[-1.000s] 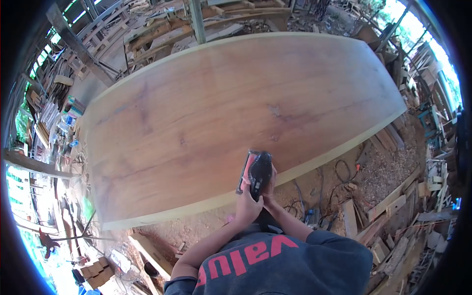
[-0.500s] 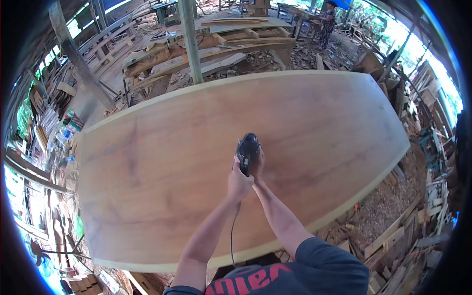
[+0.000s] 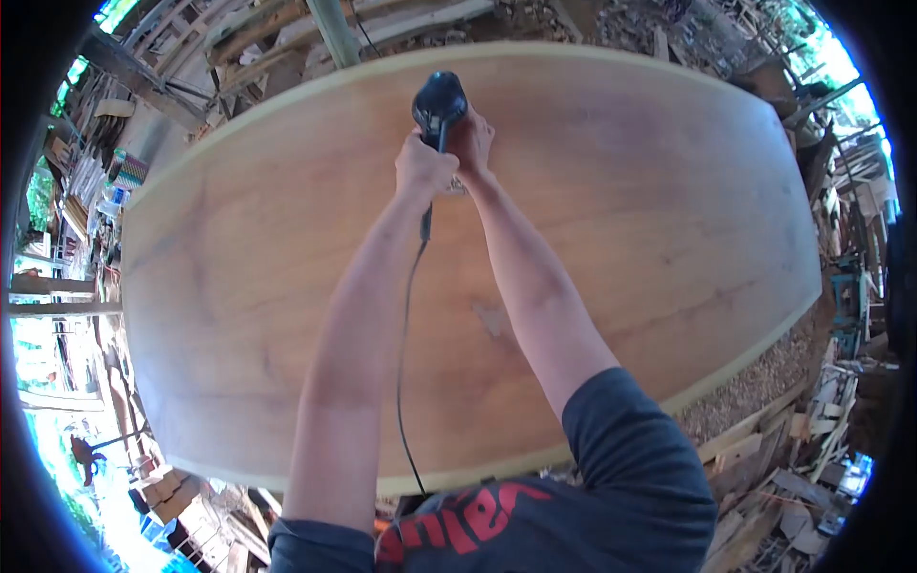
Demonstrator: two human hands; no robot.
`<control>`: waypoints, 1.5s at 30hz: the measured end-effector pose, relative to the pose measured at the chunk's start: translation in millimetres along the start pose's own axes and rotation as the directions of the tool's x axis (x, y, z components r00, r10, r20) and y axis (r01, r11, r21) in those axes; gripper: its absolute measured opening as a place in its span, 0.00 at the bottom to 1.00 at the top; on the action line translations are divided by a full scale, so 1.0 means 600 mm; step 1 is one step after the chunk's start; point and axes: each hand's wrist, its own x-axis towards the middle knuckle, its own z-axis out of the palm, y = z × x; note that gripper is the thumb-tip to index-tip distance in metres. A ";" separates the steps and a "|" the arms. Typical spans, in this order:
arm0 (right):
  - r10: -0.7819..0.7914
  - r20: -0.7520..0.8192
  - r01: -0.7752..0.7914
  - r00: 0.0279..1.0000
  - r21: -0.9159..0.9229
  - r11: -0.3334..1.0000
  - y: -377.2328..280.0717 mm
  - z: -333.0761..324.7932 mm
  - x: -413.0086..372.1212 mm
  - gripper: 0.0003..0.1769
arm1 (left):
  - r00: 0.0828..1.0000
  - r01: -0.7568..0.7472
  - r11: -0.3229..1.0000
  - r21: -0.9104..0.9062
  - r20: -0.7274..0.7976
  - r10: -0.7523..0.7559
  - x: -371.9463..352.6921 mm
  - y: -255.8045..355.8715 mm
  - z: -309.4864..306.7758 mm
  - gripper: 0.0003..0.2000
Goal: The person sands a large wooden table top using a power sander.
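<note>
A black corded power sander (image 3: 439, 100) is over the far part of a broad, smooth wooden slab (image 3: 287, 286). My left hand (image 3: 425, 167) is wrapped around its rear handle, where the cord (image 3: 406, 353) comes out and trails back toward my body. My right hand (image 3: 475, 143) is closed against the tool's right side; its grip is partly hidden by the tool. Both arms are stretched far forward. The sander's underside is out of sight. A small pale patch (image 3: 489, 320) shows on the slab beside my right forearm.
Beyond the slab's far edge stands a wooden post (image 3: 334, 33), with stacked planks behind it. A woven basket (image 3: 127, 169) is off the left end. Wood scraps (image 3: 821, 411) and shavings (image 3: 750, 382) lie at the right. Wooden blocks (image 3: 167, 495) sit at the near left.
Both hands have pushed the sander away from my body, from mid-slab toward the far edge and slightly left. My view has tilted down. Pale patches now show on the slab.
</note>
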 end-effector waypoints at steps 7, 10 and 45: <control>-0.038 -0.046 0.038 0.998 -0.010 0.999 -0.012 -0.105 -0.221 0.34 | 1.000 -0.026 0.998 -0.059 0.009 0.026 -0.241 -0.083 0.016 0.18; -0.047 0.010 0.047 0.999 -0.047 0.998 -0.031 -0.188 -0.359 0.43 | 0.996 -0.092 0.986 -0.142 -0.010 0.092 -0.407 -0.106 0.012 0.19; -0.028 -0.212 0.022 0.977 -0.033 0.999 0.185 -0.052 0.103 0.21 | 0.996 -0.090 0.983 -0.160 -0.011 0.089 0.052 0.103 0.181 0.17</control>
